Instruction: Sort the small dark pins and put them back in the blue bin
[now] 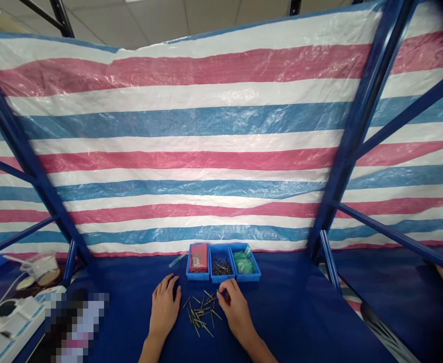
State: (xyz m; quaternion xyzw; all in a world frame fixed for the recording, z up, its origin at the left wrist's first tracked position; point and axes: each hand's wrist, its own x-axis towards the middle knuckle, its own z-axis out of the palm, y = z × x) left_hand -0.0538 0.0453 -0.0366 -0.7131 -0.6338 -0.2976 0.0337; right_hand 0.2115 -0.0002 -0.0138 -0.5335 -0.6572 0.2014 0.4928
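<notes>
My left hand (164, 307) rests palm down on the blue tabletop, its fingers stretched out and nothing in it. To its right lies a loose pile of thin brass-coloured metal pins (196, 316), several of them crossing one another. My right hand (234, 307) is at the pile's upper right edge, thumb and forefinger pinched together. What sits between those fingertips is too small to make out. Just beyond the hands stand three blue bins: one with a red packet (198, 258), one with dark metal pins (221, 266), one with green plastic bags (243, 262).
A thin clear tube (178, 260) lies left of the bins. At the left are a white power strip (20, 322) with plugs and a clear plastic cup (42, 264). Blue frame posts (347, 151) rise on both sides, before a striped plastic sheet (198, 121).
</notes>
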